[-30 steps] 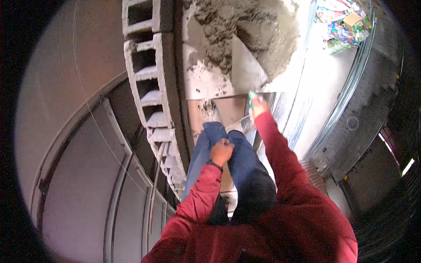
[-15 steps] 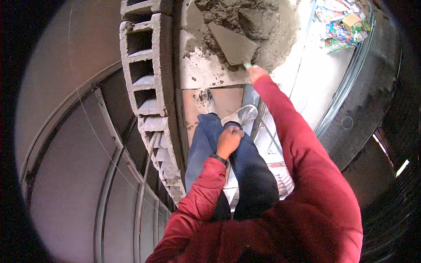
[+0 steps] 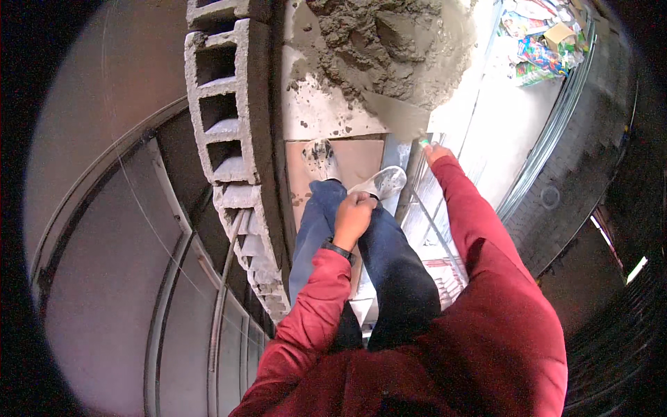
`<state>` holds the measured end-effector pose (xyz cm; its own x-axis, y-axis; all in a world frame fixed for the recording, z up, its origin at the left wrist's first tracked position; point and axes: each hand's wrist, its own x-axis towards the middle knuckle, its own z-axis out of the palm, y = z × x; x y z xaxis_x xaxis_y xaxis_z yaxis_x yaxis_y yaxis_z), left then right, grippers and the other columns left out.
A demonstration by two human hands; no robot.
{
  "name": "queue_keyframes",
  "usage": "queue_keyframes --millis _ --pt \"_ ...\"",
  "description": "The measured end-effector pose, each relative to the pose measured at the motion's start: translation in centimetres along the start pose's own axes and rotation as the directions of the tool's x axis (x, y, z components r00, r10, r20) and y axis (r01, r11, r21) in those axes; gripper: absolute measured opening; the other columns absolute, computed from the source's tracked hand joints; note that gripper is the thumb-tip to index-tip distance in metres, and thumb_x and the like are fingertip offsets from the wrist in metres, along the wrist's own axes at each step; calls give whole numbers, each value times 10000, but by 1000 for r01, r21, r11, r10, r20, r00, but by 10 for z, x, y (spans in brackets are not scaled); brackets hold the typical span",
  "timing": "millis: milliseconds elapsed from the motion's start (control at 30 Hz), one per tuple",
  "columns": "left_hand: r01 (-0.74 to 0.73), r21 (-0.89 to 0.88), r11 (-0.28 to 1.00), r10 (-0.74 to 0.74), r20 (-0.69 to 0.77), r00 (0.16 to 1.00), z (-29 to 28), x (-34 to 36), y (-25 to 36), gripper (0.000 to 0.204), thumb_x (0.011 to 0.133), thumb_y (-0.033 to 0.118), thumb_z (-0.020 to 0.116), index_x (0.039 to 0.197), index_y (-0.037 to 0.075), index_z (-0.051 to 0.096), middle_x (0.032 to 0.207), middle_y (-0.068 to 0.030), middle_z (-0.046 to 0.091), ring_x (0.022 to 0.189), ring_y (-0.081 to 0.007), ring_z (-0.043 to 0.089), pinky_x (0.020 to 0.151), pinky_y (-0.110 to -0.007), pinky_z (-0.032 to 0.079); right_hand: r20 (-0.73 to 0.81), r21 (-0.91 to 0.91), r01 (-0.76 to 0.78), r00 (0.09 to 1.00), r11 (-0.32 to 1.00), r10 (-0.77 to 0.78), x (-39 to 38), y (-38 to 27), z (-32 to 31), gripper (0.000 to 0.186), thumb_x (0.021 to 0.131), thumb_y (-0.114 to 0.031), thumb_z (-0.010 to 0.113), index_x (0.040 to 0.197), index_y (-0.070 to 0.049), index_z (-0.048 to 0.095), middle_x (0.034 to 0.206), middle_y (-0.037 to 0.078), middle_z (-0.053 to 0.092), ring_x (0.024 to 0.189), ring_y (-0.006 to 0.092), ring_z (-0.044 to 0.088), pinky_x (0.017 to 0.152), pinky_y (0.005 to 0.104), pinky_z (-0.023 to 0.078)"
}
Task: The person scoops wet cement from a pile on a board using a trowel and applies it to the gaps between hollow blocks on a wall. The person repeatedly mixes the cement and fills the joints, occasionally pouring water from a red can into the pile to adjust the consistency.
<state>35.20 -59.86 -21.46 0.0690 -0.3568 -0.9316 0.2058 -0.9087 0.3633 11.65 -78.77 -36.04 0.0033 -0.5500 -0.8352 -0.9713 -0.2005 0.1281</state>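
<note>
My right hand (image 3: 435,151), at the end of a red sleeve, grips the green handle of a trowel (image 3: 397,117). The trowel's grey blade lies at the near edge of a pile of wet grey mortar (image 3: 379,38) heaped on a white board (image 3: 319,115). My left hand (image 3: 354,217) is closed in a loose fist and hangs over my blue-jeaned thigh, holding nothing. A black watch sits on that wrist.
A wall of hollow grey concrete blocks (image 3: 229,118) runs along my left. My feet in spattered shoes (image 3: 379,182) stand on a brown board and metal scaffold bars. Colourful packaging (image 3: 542,35) lies far right, beside a corrugated metal sheet (image 3: 556,160).
My right hand pushed the trowel up into the mortar, then drew it back toward me to the pile's near edge. The left fist stayed over my thigh.
</note>
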Motion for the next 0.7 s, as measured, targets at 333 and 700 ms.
queue_keyframes --millis 333,700 --pt "-53 20 998 54 -27 998 26 -2 -8 272 782 268 583 840 5 620 732 -101 598 721 -202 565 680 -310 433 -11 48 196 981 979 -196 -30 -34 -28 520 912 -509 366 1096 -66 568 1022 238 617 952 419 583 830 479 463" --pt "-8 16 1000 9 -65 998 39 2 -17 288 744 271 597 874 18 644 813 -162 653 807 -289 629 735 -350 457 -56 69 68 996 995 -65 5 34 10 490 923 -457 347 1060 -47 578 960 238 634 920 430 594 815 504 467"
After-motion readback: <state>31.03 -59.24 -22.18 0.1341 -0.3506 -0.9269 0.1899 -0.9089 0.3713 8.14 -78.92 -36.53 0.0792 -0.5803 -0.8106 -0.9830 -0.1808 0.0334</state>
